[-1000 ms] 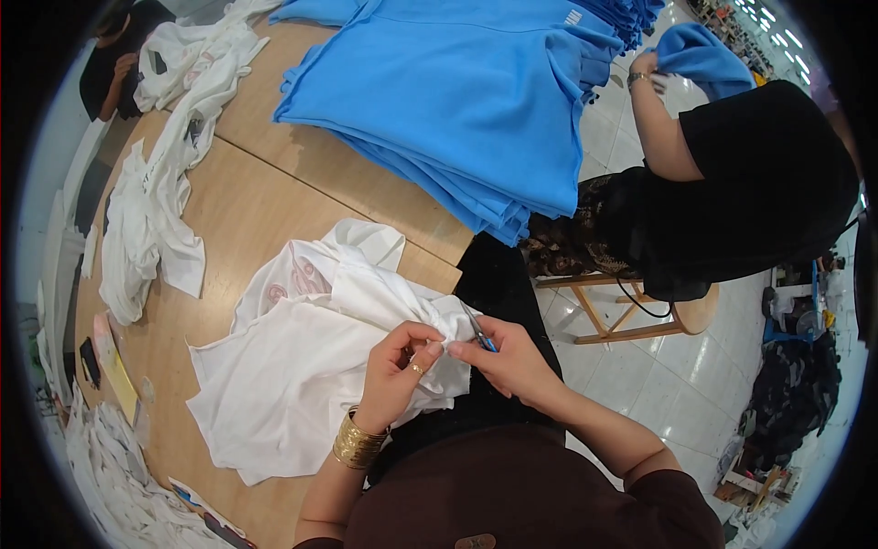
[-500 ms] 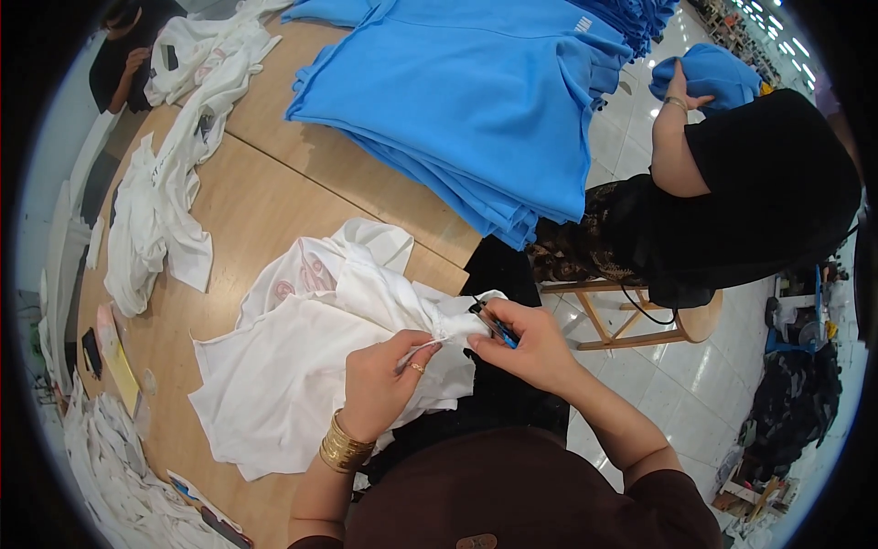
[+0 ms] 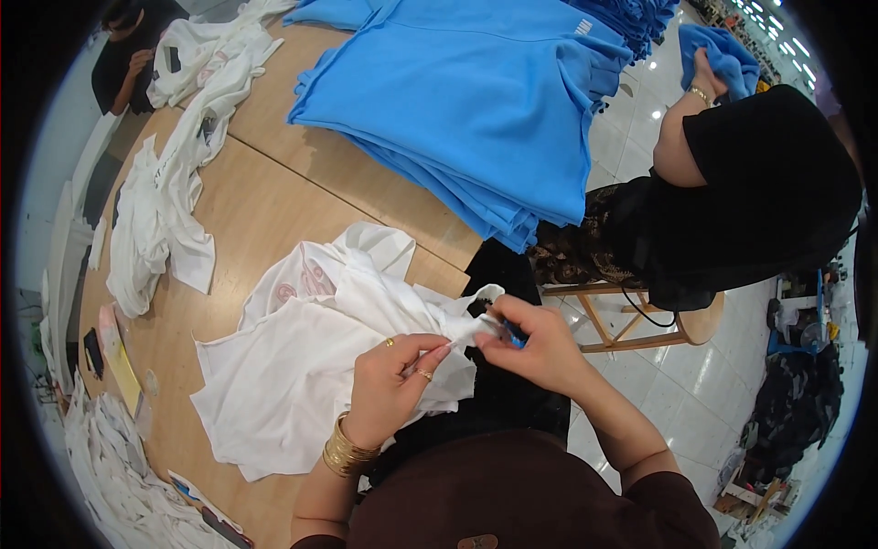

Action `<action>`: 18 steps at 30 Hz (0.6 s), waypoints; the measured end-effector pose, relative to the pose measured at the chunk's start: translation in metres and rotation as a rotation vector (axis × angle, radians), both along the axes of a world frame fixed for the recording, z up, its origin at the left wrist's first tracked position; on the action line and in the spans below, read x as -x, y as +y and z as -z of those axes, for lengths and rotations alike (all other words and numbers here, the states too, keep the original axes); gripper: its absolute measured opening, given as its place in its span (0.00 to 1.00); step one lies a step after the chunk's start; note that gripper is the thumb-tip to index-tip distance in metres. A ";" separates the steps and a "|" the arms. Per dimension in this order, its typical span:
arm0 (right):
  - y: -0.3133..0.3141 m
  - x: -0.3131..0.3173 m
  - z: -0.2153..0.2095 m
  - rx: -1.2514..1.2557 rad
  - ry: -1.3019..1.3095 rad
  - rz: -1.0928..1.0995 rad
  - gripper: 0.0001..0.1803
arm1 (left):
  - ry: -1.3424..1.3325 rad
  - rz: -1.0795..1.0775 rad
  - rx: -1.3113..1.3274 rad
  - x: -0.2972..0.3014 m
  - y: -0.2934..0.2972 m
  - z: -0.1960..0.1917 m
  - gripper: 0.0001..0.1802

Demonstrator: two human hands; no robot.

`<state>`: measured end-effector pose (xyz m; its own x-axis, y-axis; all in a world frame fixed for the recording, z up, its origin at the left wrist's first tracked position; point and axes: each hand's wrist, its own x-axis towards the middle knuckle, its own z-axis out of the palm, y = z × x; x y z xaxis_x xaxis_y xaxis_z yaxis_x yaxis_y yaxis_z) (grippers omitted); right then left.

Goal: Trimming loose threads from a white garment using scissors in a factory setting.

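A white garment (image 3: pixel 283 375) with a pale pink print lies across the table's near edge, one end gathered up between my hands. My left hand (image 3: pixel 389 380) is closed, thumb and forefinger pinching the garment's edge. Close beside it, my right hand (image 3: pixel 541 352) is closed around small thread snips (image 3: pixel 519 338). Only a bit of their blue handle shows; fingers and cloth hide the blades. The right fingertips also touch the gathered cloth.
On the wooden table (image 3: pixel 256 197) lie a tall stack of blue garments (image 3: pixel 448 101), white garments (image 3: pixel 151 220) at left and a white heap (image 3: pixel 128 476) at near left. A person in black (image 3: pixel 768 183) sits on a wooden stool (image 3: pixel 700 325) at right, holding blue cloth (image 3: pixel 718 59).
My right hand has turned, and the snips' blades have gone out of sight. My left fingers have shifted slightly along the cloth edge. The seated person's blue cloth has moved right.
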<state>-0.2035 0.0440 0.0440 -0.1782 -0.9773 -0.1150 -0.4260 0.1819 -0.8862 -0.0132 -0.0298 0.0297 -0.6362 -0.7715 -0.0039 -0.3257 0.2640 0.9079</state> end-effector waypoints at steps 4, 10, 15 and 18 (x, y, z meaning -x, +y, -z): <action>0.001 0.000 0.015 0.006 0.049 0.075 0.16 | 0.088 0.032 -0.423 -0.004 -0.005 -0.001 0.07; 0.018 -0.022 -0.017 0.051 -0.178 0.088 0.17 | 0.071 0.001 -0.448 -0.003 -0.004 -0.003 0.08; 0.026 -0.029 -0.010 -0.339 -0.759 -0.008 0.17 | 0.098 -0.016 -0.438 0.001 -0.004 -0.006 0.07; 0.028 -0.033 -0.010 -0.429 -0.927 0.049 0.19 | 0.099 -0.018 -0.420 0.000 -0.002 -0.003 0.07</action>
